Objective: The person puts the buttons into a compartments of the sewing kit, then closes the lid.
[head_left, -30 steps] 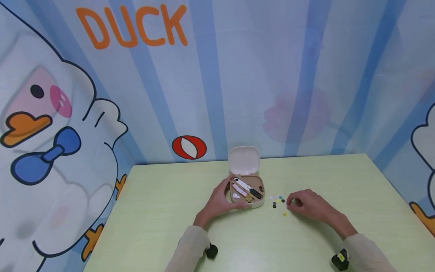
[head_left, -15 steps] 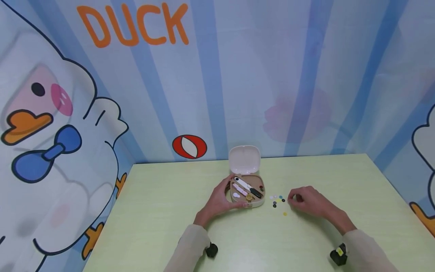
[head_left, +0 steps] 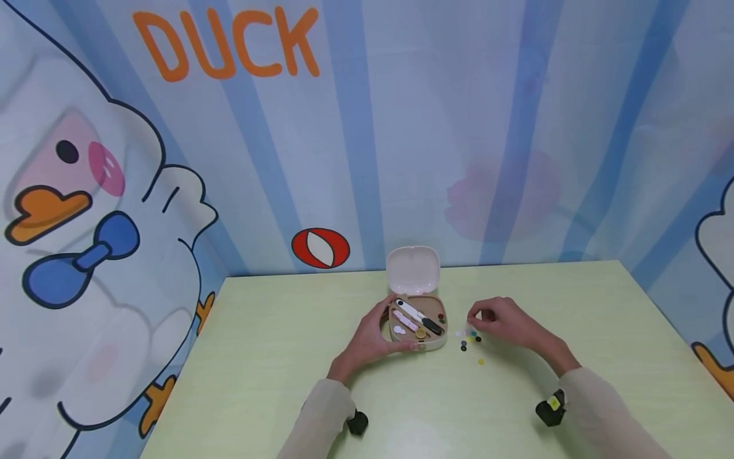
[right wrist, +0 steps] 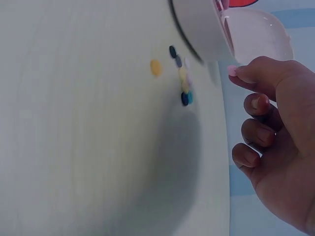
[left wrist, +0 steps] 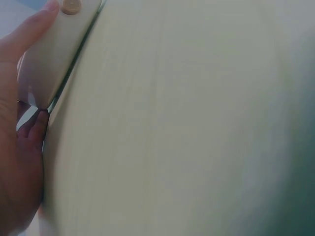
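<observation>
A small sewing-kit-like case (head_left: 437,344) stands on the table with its white lid (head_left: 413,270) raised. My left hand (head_left: 364,341) grips it from the left, fingers behind and thumb at the front, close to a round tan clasp (left wrist: 72,6). Inside lie a white tool with a black end (head_left: 420,317), a pink stick (head_left: 404,320) and a round gold piece (head_left: 420,333). To the right, my right hand (head_left: 510,322) pinches a pink button (right wrist: 233,71) between thumb and forefinger, above the table; its other fingers are curled.
Several small buttons lie on the table right of the case, among them a black button (head_left: 478,339) and, nearer the front, a yellow button (right wrist: 156,68). A printed backdrop (head_left: 401,127) rises behind the table's far edge.
My right hand has moved up and left, away from the table front and over the buttons, nearer the case. My left hand keeps its grip on the case.
</observation>
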Demonstrator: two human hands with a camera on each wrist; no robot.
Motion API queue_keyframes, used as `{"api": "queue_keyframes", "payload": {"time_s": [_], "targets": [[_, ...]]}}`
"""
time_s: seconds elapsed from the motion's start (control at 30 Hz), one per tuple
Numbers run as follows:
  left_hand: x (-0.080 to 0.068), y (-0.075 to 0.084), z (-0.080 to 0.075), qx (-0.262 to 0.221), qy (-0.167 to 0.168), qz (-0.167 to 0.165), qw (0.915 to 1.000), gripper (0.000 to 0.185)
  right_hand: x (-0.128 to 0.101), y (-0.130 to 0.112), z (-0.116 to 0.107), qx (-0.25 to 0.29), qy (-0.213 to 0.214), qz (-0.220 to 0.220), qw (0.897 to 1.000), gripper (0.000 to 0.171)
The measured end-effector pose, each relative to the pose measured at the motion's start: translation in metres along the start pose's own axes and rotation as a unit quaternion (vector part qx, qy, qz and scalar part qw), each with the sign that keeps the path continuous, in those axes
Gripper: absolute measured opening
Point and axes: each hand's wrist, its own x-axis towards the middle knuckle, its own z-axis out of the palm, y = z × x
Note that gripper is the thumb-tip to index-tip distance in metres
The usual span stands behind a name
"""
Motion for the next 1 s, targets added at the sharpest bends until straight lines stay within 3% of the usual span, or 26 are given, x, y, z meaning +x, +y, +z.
{"api": "queue_keyframes", "payload": {"time_s": [0.57, 1.0], "targets": [[-0.001, 0.002, -0.001, 0.002, 0.001, 0.004, 1.0, 0.111, 0.041, -0.018, 0.018, 0.044, -0.019, -0.005, 0.999, 0.01], [-0.001, 0.002, -0.002, -0.008, 0.001, 0.006, 1.0, 0.11, 0.051, -0.02, 0.029, 0.039, -0.027, -0.009, 0.999, 0.008]]}}
